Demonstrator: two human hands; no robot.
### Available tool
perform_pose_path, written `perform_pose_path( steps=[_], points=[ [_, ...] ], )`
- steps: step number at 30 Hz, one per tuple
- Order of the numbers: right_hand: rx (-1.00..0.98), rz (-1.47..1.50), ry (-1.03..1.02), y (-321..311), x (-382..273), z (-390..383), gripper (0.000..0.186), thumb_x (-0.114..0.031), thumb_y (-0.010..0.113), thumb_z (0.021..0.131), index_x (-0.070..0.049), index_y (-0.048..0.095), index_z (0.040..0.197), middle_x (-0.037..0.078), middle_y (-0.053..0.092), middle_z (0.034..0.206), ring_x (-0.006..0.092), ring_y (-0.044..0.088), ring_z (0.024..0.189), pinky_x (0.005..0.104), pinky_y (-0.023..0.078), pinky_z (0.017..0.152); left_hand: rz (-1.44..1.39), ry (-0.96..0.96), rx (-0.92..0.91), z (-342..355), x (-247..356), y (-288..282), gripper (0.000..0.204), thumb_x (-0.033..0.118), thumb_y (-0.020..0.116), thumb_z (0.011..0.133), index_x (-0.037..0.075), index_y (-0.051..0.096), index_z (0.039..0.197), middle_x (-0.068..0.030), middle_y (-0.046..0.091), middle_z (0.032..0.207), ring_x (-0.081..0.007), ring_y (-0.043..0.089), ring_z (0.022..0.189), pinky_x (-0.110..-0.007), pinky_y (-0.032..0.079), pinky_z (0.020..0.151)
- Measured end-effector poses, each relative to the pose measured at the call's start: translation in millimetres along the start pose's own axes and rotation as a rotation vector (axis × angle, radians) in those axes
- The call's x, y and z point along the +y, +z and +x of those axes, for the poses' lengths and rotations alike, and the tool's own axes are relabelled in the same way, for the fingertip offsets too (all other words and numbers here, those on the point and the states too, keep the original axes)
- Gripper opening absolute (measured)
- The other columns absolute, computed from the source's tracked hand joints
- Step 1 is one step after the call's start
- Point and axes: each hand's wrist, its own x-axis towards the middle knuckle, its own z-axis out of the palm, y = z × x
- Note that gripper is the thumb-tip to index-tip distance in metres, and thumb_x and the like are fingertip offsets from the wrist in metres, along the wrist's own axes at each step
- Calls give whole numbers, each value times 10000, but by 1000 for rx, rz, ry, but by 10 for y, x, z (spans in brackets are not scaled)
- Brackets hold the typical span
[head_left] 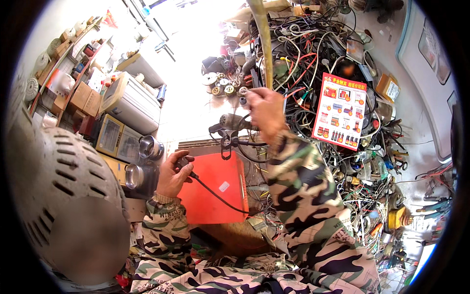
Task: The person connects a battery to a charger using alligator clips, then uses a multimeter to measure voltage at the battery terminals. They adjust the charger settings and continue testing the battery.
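My left hand (172, 175) is closed around the black end piece of a cord, perhaps a plug. From it the black cord (218, 195) runs right across an orange-red flat panel (208, 171). My right hand (267, 111) reaches forward, thumb and fingers pinched together. Small metallic pieces show at its fingertips, but I cannot make out whether it grips one. Just below and left of that hand is a dark device with a grey-brown rounded body (230, 121) and a black clamp-like part (226, 143), cables around it.
Tangled cables (293, 41) and loose parts heap up on the right, with a red-and-white printed flyer (340, 111) on top. Round metal parts (229, 89) lie ahead. A yellowish pole (267, 49) stands near my right hand. On the left are a slotted grey fan housing (73, 161) and metal bowls (133, 175).
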Motion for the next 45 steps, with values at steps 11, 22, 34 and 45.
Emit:
perform_pose_path(
  steps=[11, 22, 34, 45],
  points=[
    [-180, 17, 122, -1623, 716, -372, 210, -50, 663, 893, 66, 646, 1068, 86, 654, 776, 153, 625, 573, 281, 526, 520, -336, 214, -122, -352, 751, 301, 343, 47, 616, 925, -12, 503, 1243, -133, 634, 1087, -207, 706, 851, -257, 551, 610],
    [-192, 85, 255, -1653, 1091, -1064, 223, -116, 654, 938, 67, 656, 1065, 77, 685, 816, 115, 638, 642, 255, 513, 571, -375, 326, -21, 295, 1349, 804, 346, 212, 705, 928, -9, 577, 1161, -57, 644, 917, -109, 608, 668, -230, 507, 552],
    [172, -415, -230, -1718, 709, -1420, 431, -325, 630, 964, 72, 644, 1133, 203, 699, 1014, 275, 669, 939, 382, 507, 851, -576, 224, -110, 655, 1286, 998, 189, 91, 688, 924, 55, 629, 1100, -34, 677, 883, -133, 671, 716, -239, 556, 606],
    [-26, -17, -201, -1545, 225, -1689, 212, -66, 655, 944, 13, 642, 1140, 11, 646, 808, 54, 539, 708, 222, 441, 623, -492, 295, -307, 654, 1430, 1369, 299, 125, 632, 972, -7, 536, 1222, -119, 668, 1043, -202, 694, 873, -299, 590, 709]
  ],
)
